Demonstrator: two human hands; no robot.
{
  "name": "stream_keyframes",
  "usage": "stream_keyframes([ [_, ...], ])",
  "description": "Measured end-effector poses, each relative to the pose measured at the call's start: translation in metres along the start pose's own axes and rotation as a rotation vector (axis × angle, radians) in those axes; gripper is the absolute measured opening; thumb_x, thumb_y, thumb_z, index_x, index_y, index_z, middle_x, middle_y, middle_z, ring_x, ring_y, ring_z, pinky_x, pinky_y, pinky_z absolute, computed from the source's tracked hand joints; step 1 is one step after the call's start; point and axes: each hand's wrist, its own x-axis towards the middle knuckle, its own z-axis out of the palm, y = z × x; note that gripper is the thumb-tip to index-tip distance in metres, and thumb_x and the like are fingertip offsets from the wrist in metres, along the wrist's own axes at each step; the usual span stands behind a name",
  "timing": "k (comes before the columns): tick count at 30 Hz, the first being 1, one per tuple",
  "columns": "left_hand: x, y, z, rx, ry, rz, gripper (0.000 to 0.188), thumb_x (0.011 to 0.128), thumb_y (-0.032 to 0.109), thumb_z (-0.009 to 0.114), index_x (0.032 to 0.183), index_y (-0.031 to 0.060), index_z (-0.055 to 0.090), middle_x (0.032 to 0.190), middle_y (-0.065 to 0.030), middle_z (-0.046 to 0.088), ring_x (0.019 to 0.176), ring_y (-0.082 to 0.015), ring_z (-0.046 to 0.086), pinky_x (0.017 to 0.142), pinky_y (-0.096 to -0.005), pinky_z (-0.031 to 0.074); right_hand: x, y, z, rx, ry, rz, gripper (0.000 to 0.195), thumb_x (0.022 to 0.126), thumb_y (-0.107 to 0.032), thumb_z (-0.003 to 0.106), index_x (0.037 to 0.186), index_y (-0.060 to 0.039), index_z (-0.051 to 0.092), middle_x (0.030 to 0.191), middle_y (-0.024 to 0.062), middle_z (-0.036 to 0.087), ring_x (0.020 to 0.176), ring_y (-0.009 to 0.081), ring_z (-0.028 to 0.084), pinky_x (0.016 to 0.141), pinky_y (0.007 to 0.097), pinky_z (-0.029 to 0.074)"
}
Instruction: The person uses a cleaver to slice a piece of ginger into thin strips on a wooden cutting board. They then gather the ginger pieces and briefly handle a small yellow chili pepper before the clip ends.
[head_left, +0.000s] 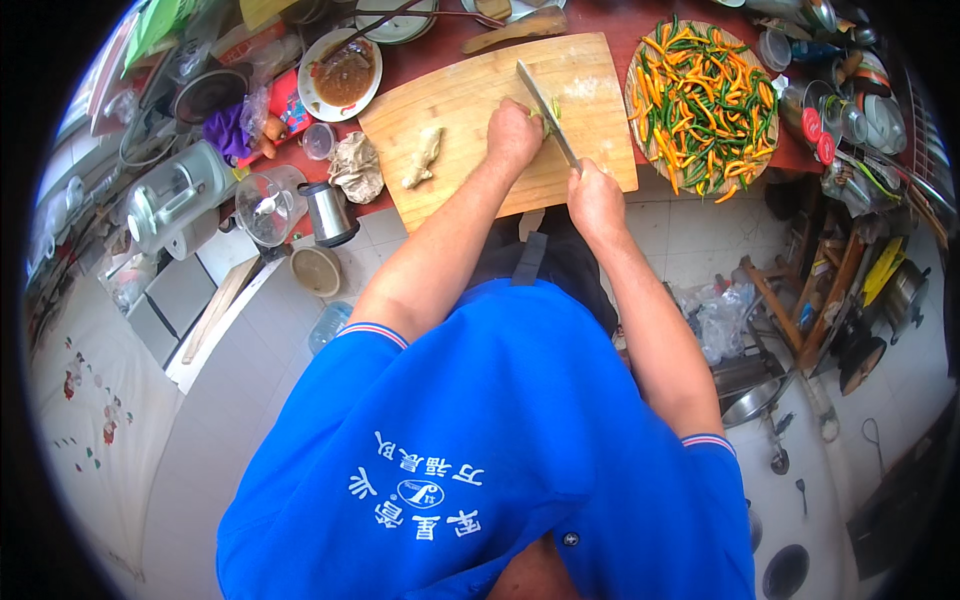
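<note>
A wooden cutting board (465, 97) lies in front of me on the table. My right hand (596, 199) grips the handle of a kitchen knife (546, 109), its blade slanting away over the board. Close to the blade's left side, my left hand (516, 133) presses with curled fingers on a pale yellow-green piece of food (546, 126), probably ginger, mostly hidden by the fingers. A few bits of the same colour show just right of the blade. Left of that hand, a knobby piece of ginger root (424, 157) rests on the board.
Right of the board stands a round woven tray (636, 142) heaped with orange and green chili peppers (705, 105). To the left are a bowl of brown sauce (341, 75), crumpled paper (356, 169) and a steel cup (330, 214). Behind the board lies a wooden spatula (517, 30).
</note>
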Motion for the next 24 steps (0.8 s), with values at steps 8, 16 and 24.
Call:
stream_keyframes([
  [8, 0.000, -0.005, -0.001, 0.008, 0.011, 0.037, 0.041, 0.087, 0.029, 0.075, 0.113, -0.0003, 0.065, 0.107, -0.0230, 0.072, 0.105, -0.0384, 0.069, 0.092, -0.0448, 0.054, -0.003, 0.016, 0.003, 0.128, 0.112, -0.026, 0.019, 0.098, -0.023, 0.062, 0.103, -0.0058, 0.068, 0.087, 0.0238, 0.071, 0.087, 0.0460, 0.067, 0.079, 0.0549, 0.054],
  [16, -0.004, -0.014, 0.000, -0.073, 0.029, 0.048, 0.037, 0.087, 0.023, 0.073, 0.115, 0.0013, 0.063, 0.104, -0.0214, 0.072, 0.101, -0.0369, 0.070, 0.091, -0.0439, 0.055, -0.022, 0.011, -0.009, 0.155, 0.108, -0.060, 0.018, 0.099, -0.022, 0.061, 0.100, -0.0054, 0.067, 0.080, 0.0244, 0.069, 0.081, 0.0468, 0.068, 0.074, 0.0557, 0.053],
  [24, -0.008, -0.009, -0.003, -0.065, 0.034, 0.078, 0.033, 0.088, 0.021, 0.073, 0.114, 0.0019, 0.063, 0.103, -0.0206, 0.073, 0.100, -0.0370, 0.070, 0.091, -0.0442, 0.055, -0.022, 0.013, 0.002, 0.135, 0.094, -0.056, 0.019, 0.099, -0.024, 0.061, 0.100, -0.0057, 0.066, 0.080, 0.0244, 0.069, 0.080, 0.0470, 0.068, 0.073, 0.0560, 0.054],
])
